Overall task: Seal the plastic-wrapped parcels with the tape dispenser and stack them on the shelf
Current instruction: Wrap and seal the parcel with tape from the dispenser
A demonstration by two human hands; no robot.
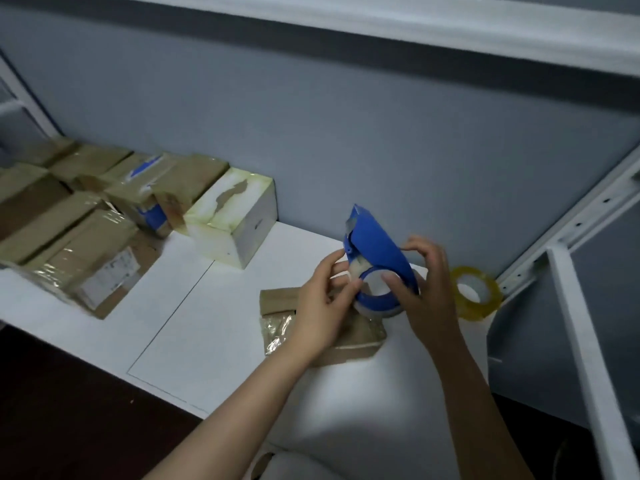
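A blue tape dispenser (375, 251) with a clear tape roll is held upright above a flat brown plastic-wrapped parcel (277, 317) on the white shelf board (194, 306). My right hand (426, 289) grips the dispenser's round body, its thumb inside the roll's core. My left hand (325, 299) pinches at the tape end near the front of the roll. Both hands hide much of the parcel beneath them.
A yellowish tape roll (476, 292) lies to the right by the white metal upright (585, 341). Several taped brown parcels (69, 216) and a white box (235, 216) are stacked at the left along the grey back wall. The board's front edge drops to a dark floor.
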